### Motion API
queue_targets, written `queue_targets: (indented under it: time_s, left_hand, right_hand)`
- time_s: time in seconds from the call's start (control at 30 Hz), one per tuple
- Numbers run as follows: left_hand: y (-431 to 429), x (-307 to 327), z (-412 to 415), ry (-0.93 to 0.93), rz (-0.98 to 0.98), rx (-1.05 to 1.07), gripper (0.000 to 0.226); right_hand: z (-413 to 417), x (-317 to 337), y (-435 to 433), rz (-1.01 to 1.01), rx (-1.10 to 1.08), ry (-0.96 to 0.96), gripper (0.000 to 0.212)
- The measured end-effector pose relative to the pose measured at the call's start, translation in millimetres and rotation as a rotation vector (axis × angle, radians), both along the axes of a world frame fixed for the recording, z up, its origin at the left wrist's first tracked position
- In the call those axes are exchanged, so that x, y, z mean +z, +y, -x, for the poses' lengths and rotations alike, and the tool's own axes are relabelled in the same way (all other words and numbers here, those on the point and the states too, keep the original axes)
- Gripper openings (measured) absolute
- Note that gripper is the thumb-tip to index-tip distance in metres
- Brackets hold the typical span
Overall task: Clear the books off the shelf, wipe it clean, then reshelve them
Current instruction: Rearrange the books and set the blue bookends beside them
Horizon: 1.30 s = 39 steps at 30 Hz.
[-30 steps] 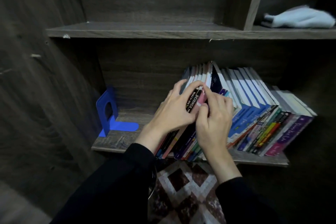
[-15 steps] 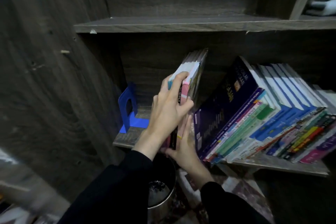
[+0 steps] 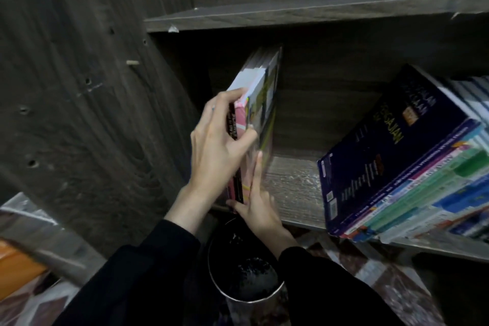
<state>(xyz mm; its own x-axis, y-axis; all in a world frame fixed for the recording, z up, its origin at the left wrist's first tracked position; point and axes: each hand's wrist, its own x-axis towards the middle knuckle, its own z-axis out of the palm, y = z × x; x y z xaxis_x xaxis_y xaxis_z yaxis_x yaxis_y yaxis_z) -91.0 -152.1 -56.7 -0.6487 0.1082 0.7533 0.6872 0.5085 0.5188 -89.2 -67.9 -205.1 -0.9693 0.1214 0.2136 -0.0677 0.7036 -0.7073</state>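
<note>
Dark wooden shelf (image 3: 293, 188): at its left end, the left hand (image 3: 214, 145) clamps the bundle of books (image 3: 262, 103) upright while the right hand (image 3: 259, 209) pinches its lower edge, likely keeping the bundle together, apart from the leaning row (image 3: 397, 156).

We cannot read the spines of the upright books (image 3: 260, 92): the left hand (image 3: 214, 151) covers their middle, and the print on the black one is too blurred. The right hand (image 3: 258, 206) hides the foot of the bundle, and only one of its own fingers shows plainly. The leaning row of books (image 3: 412, 167) runs off the right edge, so we cannot count it; its small print is a blur. The shelf (image 3: 293, 188) is cut off there too. Dark sleeves (image 3: 148, 272) hide part of the bin (image 3: 246, 280), and an orange thing (image 3: 16, 264) at the left edge is too blurred to name.
</note>
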Motion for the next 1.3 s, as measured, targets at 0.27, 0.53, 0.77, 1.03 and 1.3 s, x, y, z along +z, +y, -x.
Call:
queue_targets:
  time_s: [0.27,0.53,0.77,1.03,1.3]
  left_hand:
    - [-42,-6,37,-0.060,-0.043,0.184,0.069]
    - [-33,-63,13,-0.144,-0.035,0.258,0.090]
    - [-28,-85,-3,-0.342,-0.028,0.298,0.095]
    - [-25,-69,-5,-0.411,0.164,0.447,0.113]
    - [-21,-58,-14,-0.473,0.246,0.465,0.114]
  right_hand:
    - [27,10,-25,-0.151,0.057,-0.120,0.128]
    - [39,8,-31,-0.105,0.069,-0.146,0.118]
    - [26,18,-7,-0.091,0.257,-0.227,0.124]
    - [-16,38,51,-0.140,0.089,0.034,0.084]
    - [-62,76,105,-0.364,-0.389,0.685,0.054]
